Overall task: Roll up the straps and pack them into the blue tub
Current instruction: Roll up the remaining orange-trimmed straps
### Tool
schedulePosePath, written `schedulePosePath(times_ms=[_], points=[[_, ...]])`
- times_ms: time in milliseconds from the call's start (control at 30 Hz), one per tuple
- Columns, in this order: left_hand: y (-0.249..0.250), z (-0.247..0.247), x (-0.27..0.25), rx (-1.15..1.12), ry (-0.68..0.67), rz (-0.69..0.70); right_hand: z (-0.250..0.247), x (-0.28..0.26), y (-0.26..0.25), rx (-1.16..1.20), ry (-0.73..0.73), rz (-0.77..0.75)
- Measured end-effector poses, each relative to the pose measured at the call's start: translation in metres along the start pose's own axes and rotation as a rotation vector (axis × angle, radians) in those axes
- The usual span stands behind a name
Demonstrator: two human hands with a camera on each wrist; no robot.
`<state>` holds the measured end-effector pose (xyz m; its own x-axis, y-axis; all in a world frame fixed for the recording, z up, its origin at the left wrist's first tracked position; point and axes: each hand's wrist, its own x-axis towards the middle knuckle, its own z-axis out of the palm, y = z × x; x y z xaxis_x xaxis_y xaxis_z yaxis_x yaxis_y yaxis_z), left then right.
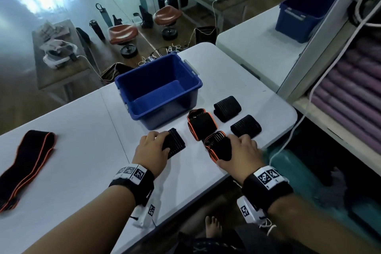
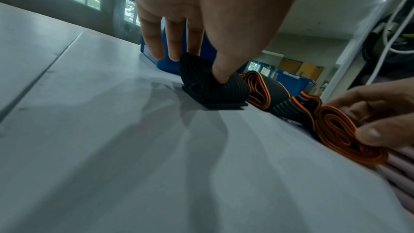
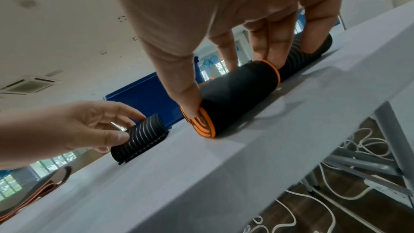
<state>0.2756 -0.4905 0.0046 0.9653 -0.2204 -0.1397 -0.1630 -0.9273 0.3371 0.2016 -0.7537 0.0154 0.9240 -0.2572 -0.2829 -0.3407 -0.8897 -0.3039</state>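
An empty blue tub (image 1: 186,77) stands mid-table. Just in front of it my left hand (image 1: 153,146) grips a rolled black ribbed strap (image 1: 175,146), thumb and fingers curled round it (image 2: 215,86). My right hand (image 1: 241,150) holds an orange-edged black roll (image 1: 218,148) lying on the table, thumb on its spiral end (image 3: 203,123). A second orange-edged roll (image 1: 201,125) and two black ribbed rolls (image 1: 226,108) (image 1: 246,126) lie right of the tub. One unrolled orange-edged strap (image 1: 26,161) lies flat at the far left.
The white table (image 1: 82,171) ends close to my right wrist, with a drop to the floor and cables (image 3: 349,148) below. A second blue tub (image 1: 299,18) sits on another table behind. Shelves with purple mats (image 1: 350,93) stand at the right.
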Motion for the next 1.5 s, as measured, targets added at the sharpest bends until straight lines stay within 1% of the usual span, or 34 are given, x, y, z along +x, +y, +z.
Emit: schedulePosePath(times_ms=[67, 167, 267, 333, 400, 467, 533, 600, 733, 833, 900, 1000, 1067, 1133, 1200, 1267, 1333, 1433, 1500], points=[[-0.001, 0.0, -0.001, -0.055, 0.037, -0.042, -0.008, 0.003, 0.001, 0.002, -0.005, -0.011], [-0.016, 0.003, -0.005, -0.181, 0.129, -0.096, -0.025, 0.011, -0.008, 0.096, 0.092, -0.037], [-0.04, 0.004, -0.011, -0.284, 0.213, -0.17, -0.039, 0.023, -0.039, 0.247, 0.122, -0.123], [-0.059, 0.001, -0.019, -0.316, 0.233, -0.238, -0.039, 0.027, -0.072, 0.26, 0.099, -0.204], [-0.082, -0.003, -0.029, -0.312, 0.248, -0.279, -0.033, 0.027, -0.111, 0.244, 0.057, -0.307], [-0.11, -0.01, -0.042, -0.321, 0.257, -0.321, -0.022, 0.022, -0.152, 0.234, -0.024, -0.382], [-0.136, -0.019, -0.056, -0.325, 0.266, -0.364, -0.01, 0.014, -0.185, 0.208, -0.111, -0.416], [-0.172, -0.031, -0.077, -0.319, 0.292, -0.439, 0.008, 0.004, -0.223, 0.165, -0.197, -0.454], [-0.252, -0.059, -0.119, -0.295, 0.34, -0.59, 0.041, -0.016, -0.285, 0.122, -0.306, -0.52], [-0.303, -0.085, -0.145, -0.301, 0.398, -0.715, 0.061, -0.029, -0.319, 0.09, -0.359, -0.552], [-0.332, -0.101, -0.16, -0.26, 0.427, -0.808, 0.073, -0.036, -0.338, 0.096, -0.382, -0.559], [-0.364, -0.114, -0.176, -0.2, 0.438, -0.859, 0.087, -0.043, -0.361, 0.078, -0.404, -0.571], [-0.38, -0.119, -0.182, -0.185, 0.41, -0.882, 0.093, -0.048, -0.373, 0.07, -0.405, -0.586], [-0.391, -0.123, -0.184, -0.188, 0.385, -0.877, 0.097, -0.053, -0.381, 0.078, -0.407, -0.594], [-0.397, -0.129, -0.185, -0.196, 0.402, -0.818, 0.103, -0.058, -0.387, 0.085, -0.414, -0.602], [-0.394, -0.136, -0.182, -0.238, 0.464, -0.706, 0.107, -0.062, -0.393, 0.119, -0.423, -0.62], [-0.38, -0.149, -0.178, -0.285, 0.487, -0.565, 0.111, -0.068, -0.401, 0.204, -0.432, -0.654], [-0.355, -0.169, -0.173, -0.369, 0.476, -0.351, 0.115, -0.078, -0.418, 0.331, -0.452, -0.726], [-0.342, -0.178, -0.169, -0.462, 0.419, -0.267, 0.116, -0.085, -0.431, 0.38, -0.439, -0.757]])
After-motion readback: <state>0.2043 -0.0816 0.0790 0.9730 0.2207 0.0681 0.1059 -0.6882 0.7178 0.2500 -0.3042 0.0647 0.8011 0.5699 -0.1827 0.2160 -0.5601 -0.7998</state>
